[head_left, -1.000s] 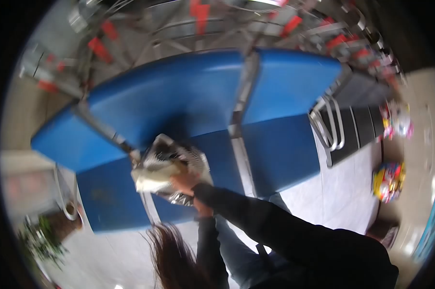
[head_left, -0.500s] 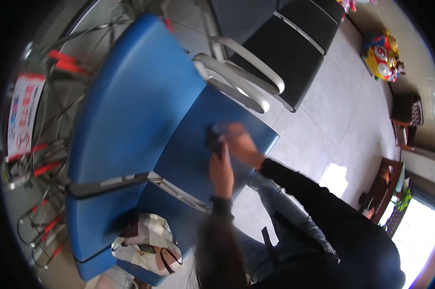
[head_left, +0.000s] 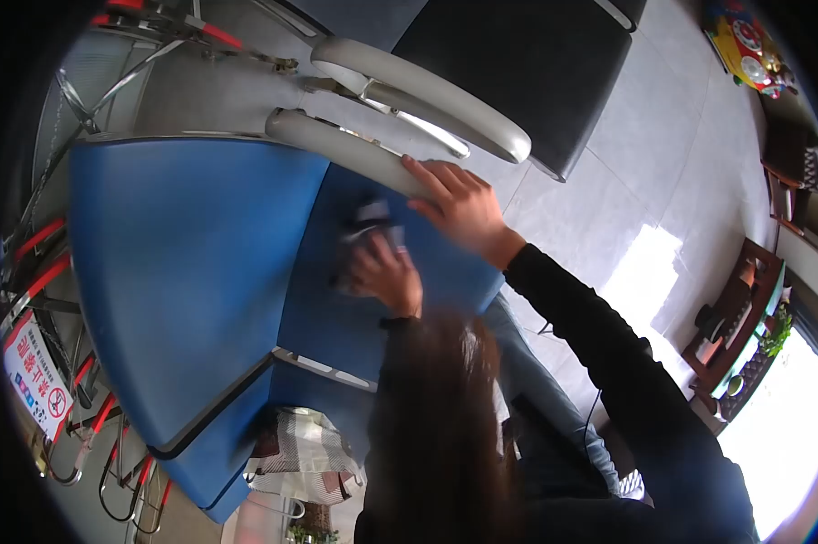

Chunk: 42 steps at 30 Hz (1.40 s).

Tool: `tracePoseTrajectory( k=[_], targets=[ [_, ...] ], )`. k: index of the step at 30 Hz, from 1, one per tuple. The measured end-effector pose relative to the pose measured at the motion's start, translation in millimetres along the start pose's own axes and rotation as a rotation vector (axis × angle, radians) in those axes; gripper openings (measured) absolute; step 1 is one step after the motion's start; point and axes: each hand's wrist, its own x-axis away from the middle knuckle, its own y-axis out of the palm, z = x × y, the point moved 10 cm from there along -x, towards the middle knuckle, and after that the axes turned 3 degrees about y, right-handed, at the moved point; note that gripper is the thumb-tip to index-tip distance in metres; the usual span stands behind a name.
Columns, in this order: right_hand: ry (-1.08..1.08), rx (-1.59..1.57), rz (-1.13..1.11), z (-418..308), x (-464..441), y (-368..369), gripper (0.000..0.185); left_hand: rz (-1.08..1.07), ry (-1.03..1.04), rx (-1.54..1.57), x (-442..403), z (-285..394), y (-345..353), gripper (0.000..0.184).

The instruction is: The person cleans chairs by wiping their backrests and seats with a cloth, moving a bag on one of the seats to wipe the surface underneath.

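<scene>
A blue seat point(head_left: 323, 313) lies in front of me, with a blue backrest point(head_left: 187, 263) on its left. My left hand point(head_left: 386, 275) presses down on a dark, crumpled cloth point(head_left: 371, 218) with a pale patch; motion blurs it, and part lies under the fingers. Beyond it, my right hand point(head_left: 468, 207) grips the rounded end of the seat's grey armrest point(head_left: 345, 150), its thumb and fingers on either side. Long hair point(head_left: 440, 417) hangs over my left forearm.
Black seats point(head_left: 513, 77) with another grey armrest point(head_left: 427, 95) adjoin at the top. A checked bag point(head_left: 304, 458) rests on the neighbouring blue seat. Red-and-metal folding frames and a warning sign point(head_left: 39, 376) stand at left. Tiled floor point(head_left: 599, 199) stretches rightward.
Both hands were together around the dark cloth over the seat. My right hand has let go and moved up onto the armrest; my left has moved left with the cloth. The view has shifted.
</scene>
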Motion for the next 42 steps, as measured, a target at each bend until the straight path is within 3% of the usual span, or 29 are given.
tracePoseTrajectory(
  k=[3, 6, 7, 8, 10, 11, 12, 15, 16, 18, 19, 20, 22, 24, 27, 29, 31, 32, 36, 37, 39, 41, 42],
  targets=[
    [0.009, -0.011, -0.015, 2, 0, 1, 0.064, -0.023, 0.681, 0.106, 40, 99, 12, 0.048],
    [-0.026, -0.005, -0.024, 3, -3, 3, 0.068, 0.038, 0.990, 0.045, 30, 115, 23, 0.039],
    [-0.031, -0.010, -0.028, 3, -3, 3, 0.067, -0.016, 0.927, -0.022, 8, 95, 25, 0.036],
    [-0.030, -0.016, -0.032, 3, -2, 3, 0.066, -0.350, 0.645, 0.180, -34, 51, 46, 0.036],
    [-0.063, -0.001, -0.018, -1, -1, 2, 0.068, -0.153, 0.484, -0.196, -95, -13, -14, 0.042],
    [-0.058, -0.003, -0.020, -1, 0, 4, 0.069, 0.138, 0.480, -0.222, -114, -59, -21, 0.051],
    [-0.053, -0.001, -0.019, -1, 0, 4, 0.070, 0.082, 0.596, -0.192, -118, -71, -13, 0.054],
    [-0.053, 0.006, 0.004, 2, -1, 4, 0.071, 0.129, 0.302, -0.169, -106, -49, -29, 0.044],
    [-0.054, 0.007, 0.009, 2, 0, 3, 0.071, 0.187, 0.095, -0.110, -91, -33, -43, 0.044],
    [-0.004, 0.002, -0.026, 4, 0, 4, 0.074, 0.030, -0.096, -0.006, -46, 4, -15, 0.044],
    [0.009, -0.001, -0.048, 6, -1, 5, 0.075, -0.069, 0.042, 0.017, -20, 35, 17, 0.040],
    [0.003, -0.018, -0.040, 7, 0, 7, 0.075, -0.277, -0.016, 0.257, 15, 58, 48, 0.031],
    [0.021, -0.004, -0.074, 7, 3, 9, 0.076, -0.129, 0.763, 0.445, 89, 135, 17, 0.025],
    [-0.002, -0.006, -0.075, 8, -2, 9, 0.077, -0.100, 0.912, 0.487, 103, 134, 17, 0.025],
    [-0.026, -0.021, -0.079, 9, 1, 10, 0.079, -0.418, 0.647, 0.402, 44, 76, 41, 0.028],
    [0.020, -0.008, -0.097, 10, 2, 13, 0.079, -0.165, 0.509, 0.191, -27, 33, -34, 0.031],
    [0.012, 0.002, -0.066, 9, 2, 11, 0.079, 0.249, 0.437, -0.001, -90, -15, -63, 0.033],
    [0.010, 0.004, -0.058, 8, 2, 10, 0.078, 0.244, 0.375, -0.145, -122, -48, -24, 0.035],
    [0.012, 0.007, -0.048, 8, 2, 11, 0.077, 0.306, 0.136, -0.007, -118, -23, -37, 0.047],
    [0.015, 0.002, -0.032, 10, 0, 9, 0.076, 0.220, 0.036, 0.029, -108, -15, -23, 0.044],
    [0.008, -0.020, -0.033, 5, 0, 7, 0.074, 0.105, 0.209, -0.004, -73, 29, 2, 0.036],
    [0.011, -0.002, -0.070, 6, 4, 13, 0.071, -0.162, 0.369, 0.031, -33, 59, 25, 0.033],
    [0.016, 0.020, -0.072, 10, 3, 14, 0.070, -0.131, 0.469, 0.102, -10, 72, 26, 0.034]
  ],
)
